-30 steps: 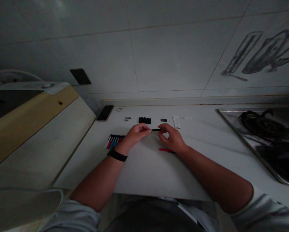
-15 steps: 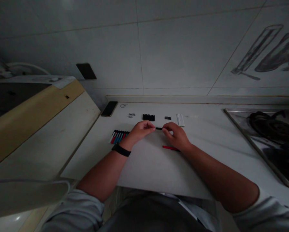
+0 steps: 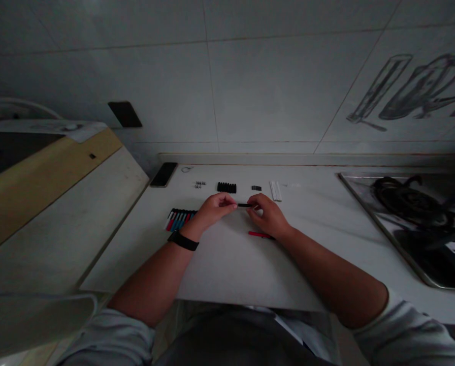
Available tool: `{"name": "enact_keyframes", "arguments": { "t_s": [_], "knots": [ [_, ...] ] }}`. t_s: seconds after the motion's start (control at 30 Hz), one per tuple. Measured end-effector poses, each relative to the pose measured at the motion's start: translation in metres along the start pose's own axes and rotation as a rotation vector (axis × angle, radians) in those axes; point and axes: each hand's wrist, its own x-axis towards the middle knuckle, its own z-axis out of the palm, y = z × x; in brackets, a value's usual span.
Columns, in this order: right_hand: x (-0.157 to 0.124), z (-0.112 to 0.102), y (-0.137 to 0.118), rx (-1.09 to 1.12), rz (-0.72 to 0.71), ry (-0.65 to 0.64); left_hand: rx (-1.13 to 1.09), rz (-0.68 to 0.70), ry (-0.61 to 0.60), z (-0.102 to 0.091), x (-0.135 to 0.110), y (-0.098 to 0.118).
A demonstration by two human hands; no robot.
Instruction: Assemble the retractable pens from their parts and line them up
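My left hand (image 3: pixel 213 210) and my right hand (image 3: pixel 266 214) pinch the two ends of a thin black pen-like piece (image 3: pixel 244 205), held level just above the white counter (image 3: pixel 231 264). A black band sits on my left wrist (image 3: pixel 183 241). Just under my right hand a red pen piece (image 3: pixel 258 234) lies on the counter. A row of several red, blue and black pen barrels (image 3: pixel 180 219) lies to the left of my left hand.
Along the back of the counter lie a dark phone (image 3: pixel 164 174), small springs (image 3: pixel 200 185), a row of black caps (image 3: pixel 227 187), a few small dark parts (image 3: pixel 256 188) and white sticks (image 3: pixel 275 190). A gas hob (image 3: pixel 418 218) is at the right, a wooden-edged surface (image 3: pixel 40 178) at the left.
Both hands stay on the black piece, with only small shifts of the fingers. The camera view has swung slightly.
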Motion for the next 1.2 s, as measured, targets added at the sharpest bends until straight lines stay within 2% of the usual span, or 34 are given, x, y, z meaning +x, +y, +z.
{"name": "enact_keyframes", "arguments": {
  "t_s": [0.47, 0.63, 0.8, 0.9, 1.0, 1.1, 1.2],
  "knots": [
    [0.0, 0.0, 0.001, -0.026, 0.005, -0.008, 0.001, -0.012, -0.001, 0.0, 0.001, -0.001],
    [0.001, -0.001, 0.003, -0.031, -0.017, -0.014, 0.071, -0.002, -0.017, -0.001, 0.002, -0.003],
    [0.002, -0.003, 0.001, -0.102, -0.083, -0.019, 0.318, 0.151, -0.005, 0.004, -0.005, 0.006],
    [0.001, -0.004, -0.006, -0.15, -0.165, -0.076, 0.455, 0.247, -0.067, 0.007, -0.008, 0.011],
    [0.002, -0.005, -0.01, -0.147, -0.218, -0.115, 0.5, 0.301, -0.113, 0.008, -0.008, 0.011],
    [0.008, -0.015, -0.001, -0.174, -0.177, -0.067, 0.509, 0.338, -0.075, 0.005, -0.006, 0.007],
    [0.018, -0.031, 0.024, -0.288, -0.046, 0.047, 0.527, 0.331, -0.027, 0.002, -0.004, 0.003]
  ]
}}
